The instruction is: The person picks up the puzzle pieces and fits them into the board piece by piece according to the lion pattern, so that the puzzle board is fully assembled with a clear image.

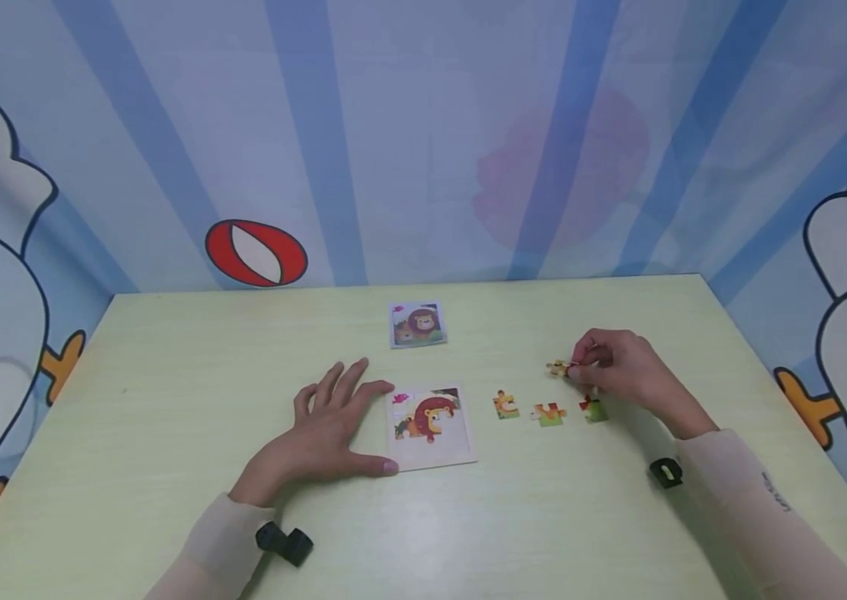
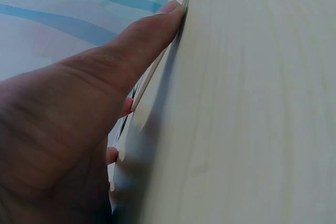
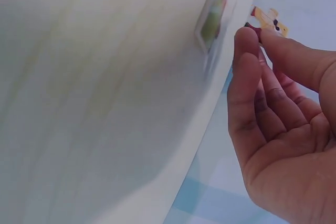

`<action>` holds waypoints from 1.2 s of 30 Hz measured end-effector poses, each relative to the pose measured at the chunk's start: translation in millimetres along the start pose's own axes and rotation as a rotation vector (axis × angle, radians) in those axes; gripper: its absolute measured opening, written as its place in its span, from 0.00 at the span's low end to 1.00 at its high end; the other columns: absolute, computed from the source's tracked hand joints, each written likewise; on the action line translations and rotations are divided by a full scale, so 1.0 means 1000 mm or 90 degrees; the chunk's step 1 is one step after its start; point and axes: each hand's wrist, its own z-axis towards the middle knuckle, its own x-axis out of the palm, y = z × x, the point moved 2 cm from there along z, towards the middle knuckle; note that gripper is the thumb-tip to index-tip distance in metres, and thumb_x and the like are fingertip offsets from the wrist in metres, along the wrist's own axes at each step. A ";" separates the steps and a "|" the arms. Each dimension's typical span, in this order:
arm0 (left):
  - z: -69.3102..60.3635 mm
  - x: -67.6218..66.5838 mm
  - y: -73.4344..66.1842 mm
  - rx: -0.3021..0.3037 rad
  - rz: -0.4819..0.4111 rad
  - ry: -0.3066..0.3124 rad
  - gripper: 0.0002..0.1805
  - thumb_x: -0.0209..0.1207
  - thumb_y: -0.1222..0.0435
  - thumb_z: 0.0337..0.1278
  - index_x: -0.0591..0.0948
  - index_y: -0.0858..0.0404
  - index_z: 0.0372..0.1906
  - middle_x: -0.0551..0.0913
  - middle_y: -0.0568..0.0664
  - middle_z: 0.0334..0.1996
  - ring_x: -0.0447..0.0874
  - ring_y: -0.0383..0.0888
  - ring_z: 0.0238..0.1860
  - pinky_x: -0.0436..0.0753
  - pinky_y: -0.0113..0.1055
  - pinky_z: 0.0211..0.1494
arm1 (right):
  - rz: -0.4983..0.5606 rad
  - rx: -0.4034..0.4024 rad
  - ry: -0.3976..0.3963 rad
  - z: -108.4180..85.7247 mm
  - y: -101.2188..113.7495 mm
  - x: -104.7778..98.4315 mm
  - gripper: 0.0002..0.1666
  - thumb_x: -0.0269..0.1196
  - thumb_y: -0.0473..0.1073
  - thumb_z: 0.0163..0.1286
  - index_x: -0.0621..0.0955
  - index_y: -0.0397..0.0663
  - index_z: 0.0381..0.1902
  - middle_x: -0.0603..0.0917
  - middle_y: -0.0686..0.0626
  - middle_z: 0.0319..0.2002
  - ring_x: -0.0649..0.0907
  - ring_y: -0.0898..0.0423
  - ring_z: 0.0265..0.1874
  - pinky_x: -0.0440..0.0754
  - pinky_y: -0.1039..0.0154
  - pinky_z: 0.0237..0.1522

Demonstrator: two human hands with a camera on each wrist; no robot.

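Note:
A square puzzle board (image 1: 434, 454) lies on the table, its upper part filled with a partly assembled lion picture. My left hand (image 1: 326, 433) rests beside it with the fingers spread. Its thumb touches the board's near-left corner and the index finger reaches the far-left corner. Above the table, to the right, my right hand (image 1: 622, 371) pinches a puzzle piece (image 3: 270, 22) between thumb and index finger; yellow and dark red show on it. Three loose pieces lie right of the board: one orange (image 1: 505, 405), one orange and green (image 1: 548, 414), one red and green (image 1: 593, 409).
Behind the board lies a small square card (image 1: 418, 324) with a complete lion picture. The pale wooden table (image 1: 206, 350) ends at a blue striped cloth backdrop (image 1: 423, 150) printed with cartoon figures. Dark devices (image 1: 284, 543) sit at both wrists.

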 end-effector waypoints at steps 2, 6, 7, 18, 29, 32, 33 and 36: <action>0.000 0.000 0.000 0.000 0.002 0.001 0.55 0.75 0.33 0.48 0.65 0.44 0.80 0.44 0.57 0.90 0.35 0.68 0.89 0.46 0.75 0.79 | 0.014 -0.006 -0.004 -0.001 0.004 0.000 0.07 0.69 0.41 0.77 0.82 0.45 0.46 0.92 0.43 0.41 0.87 0.54 0.31 0.83 0.60 0.34; 0.001 0.001 0.001 -0.002 0.001 0.001 0.55 0.75 0.33 0.48 0.65 0.44 0.80 0.44 0.57 0.90 0.35 0.68 0.89 0.46 0.75 0.79 | 0.032 -0.024 -0.012 -0.002 0.012 0.001 0.09 0.68 0.42 0.77 0.81 0.44 0.48 0.93 0.43 0.40 0.88 0.53 0.29 0.84 0.59 0.33; 0.001 0.001 0.001 -0.002 0.000 0.002 0.55 0.75 0.33 0.48 0.65 0.44 0.80 0.44 0.57 0.90 0.35 0.67 0.89 0.46 0.75 0.79 | 0.035 -0.028 -0.014 -0.002 0.014 0.002 0.08 0.68 0.42 0.78 0.81 0.44 0.48 0.93 0.42 0.40 0.89 0.53 0.29 0.85 0.58 0.33; 0.001 0.000 0.001 -0.003 -0.004 0.002 0.55 0.75 0.33 0.48 0.65 0.44 0.80 0.44 0.57 0.90 0.35 0.67 0.89 0.46 0.75 0.80 | 0.085 -0.040 -0.003 -0.005 0.034 0.008 0.13 0.69 0.43 0.77 0.83 0.41 0.53 0.93 0.40 0.41 0.90 0.49 0.30 0.86 0.56 0.30; 0.000 0.000 0.000 -0.001 -0.003 0.002 0.56 0.75 0.34 0.48 0.65 0.44 0.81 0.44 0.57 0.90 0.35 0.67 0.88 0.45 0.75 0.79 | 0.146 -0.044 0.022 -0.007 0.042 0.019 0.15 0.70 0.47 0.77 0.87 0.47 0.56 0.94 0.39 0.42 0.89 0.45 0.30 0.80 0.58 0.26; 0.000 0.000 0.001 -0.003 -0.002 0.005 0.56 0.75 0.34 0.48 0.64 0.43 0.81 0.43 0.56 0.90 0.34 0.67 0.89 0.45 0.74 0.80 | 0.161 -0.045 0.033 -0.007 0.044 0.023 0.15 0.70 0.49 0.77 0.87 0.49 0.56 0.94 0.40 0.39 0.89 0.44 0.28 0.82 0.59 0.28; 0.000 0.000 0.000 -0.001 -0.002 0.003 0.56 0.75 0.34 0.48 0.64 0.44 0.81 0.43 0.57 0.90 0.34 0.67 0.88 0.45 0.75 0.79 | 0.166 -0.044 0.037 -0.006 0.045 0.025 0.16 0.70 0.49 0.77 0.87 0.49 0.56 0.93 0.40 0.37 0.88 0.44 0.28 0.82 0.58 0.30; 0.001 0.000 0.000 -0.004 -0.002 0.007 0.56 0.75 0.33 0.47 0.64 0.43 0.81 0.42 0.56 0.90 0.33 0.66 0.89 0.44 0.73 0.80 | 0.173 -0.046 0.048 -0.006 0.049 0.029 0.17 0.70 0.50 0.77 0.86 0.49 0.56 0.93 0.40 0.35 0.88 0.44 0.26 0.86 0.57 0.33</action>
